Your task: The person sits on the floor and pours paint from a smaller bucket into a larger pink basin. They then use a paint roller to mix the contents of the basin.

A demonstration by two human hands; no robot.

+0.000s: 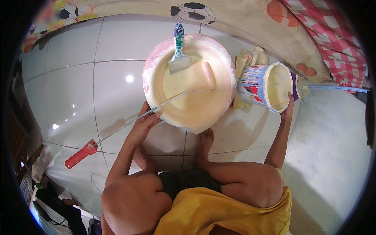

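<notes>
A round pink and white basin [149,88] smeared with paint stands in front of me, with cream paint [176,84] inside. My left hand [145,124] grips its near left rim. Across that hand lies the thin metal rod of a paint roller [81,154]; its red handle sticks out to the left, and its roller sleeve [208,75] rests in the basin. A wide paintbrush [179,47] leans over the far rim, bristles inward. At the right, my right hand [288,109] holds the rim of a paint-streaked bucket [253,85], tipped on its side with the mouth facing right.
A crumpled yellowish cloth [243,59] lies between basin and bucket. Patterned fabric [239,17] hangs along the far side, and red checked cloth [325,43] at the upper right. Beneath everything is a tiled floor [70,94]. Dark items [62,203] lie at the lower left.
</notes>
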